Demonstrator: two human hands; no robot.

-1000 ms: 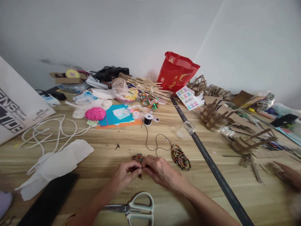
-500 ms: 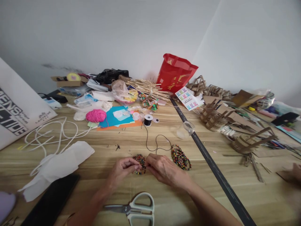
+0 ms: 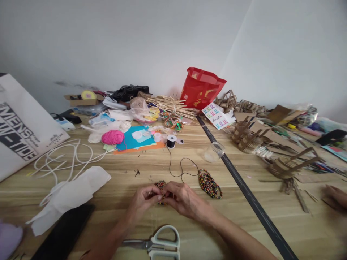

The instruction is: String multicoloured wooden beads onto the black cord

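My left hand and my right hand meet fingertip to fingertip, both pinched closed. Whatever is between the fingers is too small and hidden to make out. Just behind the fingertips lies a strand of multicoloured beads, partly covered by them. To the right of my right hand rests a coiled string of similar beads. A thin black cord runs from a spool and loops toward my right hand. Scissors with white handles lie in front of my wrists.
A dark strip crosses the table beside a clear plastic cup. Woven baskets stand right, near another person's hand. White cable, white cloth and pink yarn lie left. A red bag stands behind.
My hands have come together; before, a gap between them showed the beads. The whole view has shifted slightly, with things a little lower in the picture.
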